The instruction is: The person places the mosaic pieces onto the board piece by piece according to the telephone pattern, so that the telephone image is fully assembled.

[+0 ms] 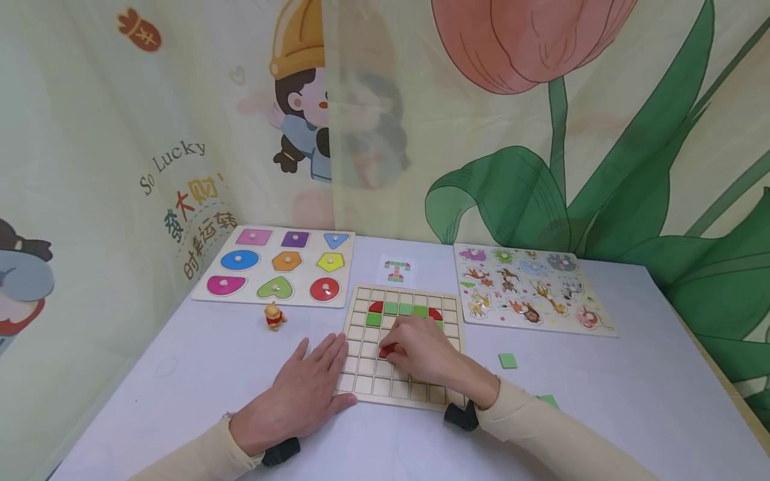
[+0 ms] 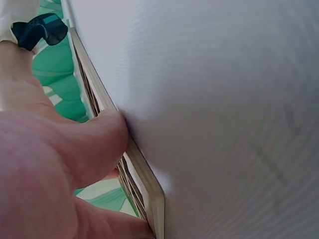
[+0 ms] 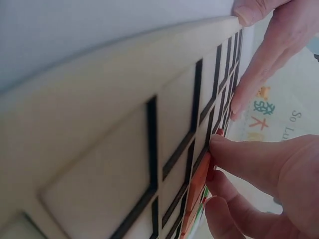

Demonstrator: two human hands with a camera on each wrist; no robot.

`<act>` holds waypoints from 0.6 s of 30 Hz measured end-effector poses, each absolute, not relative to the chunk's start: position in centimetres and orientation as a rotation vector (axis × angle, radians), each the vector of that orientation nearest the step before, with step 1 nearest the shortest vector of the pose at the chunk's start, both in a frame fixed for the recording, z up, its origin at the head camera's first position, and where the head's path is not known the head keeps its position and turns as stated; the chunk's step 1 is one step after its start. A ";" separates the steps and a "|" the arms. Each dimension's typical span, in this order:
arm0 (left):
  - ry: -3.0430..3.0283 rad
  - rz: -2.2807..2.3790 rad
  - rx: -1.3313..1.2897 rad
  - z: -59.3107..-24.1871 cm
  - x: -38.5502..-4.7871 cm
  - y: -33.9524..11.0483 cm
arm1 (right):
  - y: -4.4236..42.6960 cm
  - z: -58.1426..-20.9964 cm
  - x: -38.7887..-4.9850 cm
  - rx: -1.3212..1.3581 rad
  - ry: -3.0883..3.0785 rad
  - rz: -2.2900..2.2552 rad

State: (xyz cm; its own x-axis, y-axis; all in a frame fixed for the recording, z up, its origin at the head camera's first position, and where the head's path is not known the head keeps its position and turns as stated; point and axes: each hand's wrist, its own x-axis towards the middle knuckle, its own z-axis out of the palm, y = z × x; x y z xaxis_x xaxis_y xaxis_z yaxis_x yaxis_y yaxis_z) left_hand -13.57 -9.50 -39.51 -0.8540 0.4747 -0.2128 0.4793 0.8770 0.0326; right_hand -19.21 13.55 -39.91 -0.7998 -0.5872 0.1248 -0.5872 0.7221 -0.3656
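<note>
A wooden grid board (image 1: 375, 386) lies on the white table between both hands. With thumb and fingertips, my right hand (image 1: 424, 351) pinches a small red tile (image 1: 386, 351) over the middle of the grid; its full shape is hidden. Flat on the table, my left hand (image 1: 297, 401) touches the board's left edge with fingers and thumb. Along the upper rows sit green square tiles (image 1: 391, 308), with a red rounded-corner tile (image 1: 375, 306) at the left end and another (image 1: 434, 312) at the right. In the right wrist view, orange tiles (image 3: 198, 181) show in the grid near the fingertips.
Behind the board lies a pattern card (image 1: 397, 272). A shape peg puzzle (image 1: 305, 294) stands back left, an animal puzzle (image 1: 523, 319) back right. A small bear figurine (image 1: 274, 316) is left of the board. Loose green tiles (image 1: 508, 361) lie to the right.
</note>
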 end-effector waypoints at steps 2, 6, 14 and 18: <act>2.832 -0.041 0.733 -39.5 -13.6 -9.5 | 13.5 -40.0 -19.2 0.998 -2.913 0.621; 2.834 -0.055 0.739 -39.5 -13.6 -9.5 | 13.5 -40.0 -19.3 0.999 -2.917 0.595; 2.827 -0.052 0.733 -39.5 -13.5 -9.4 | 13.3 -39.8 -19.2 0.984 -2.944 0.590; 2.827 -0.039 0.732 -39.5 -13.6 -9.5 | 13.3 -39.8 -19.1 0.975 -2.951 0.586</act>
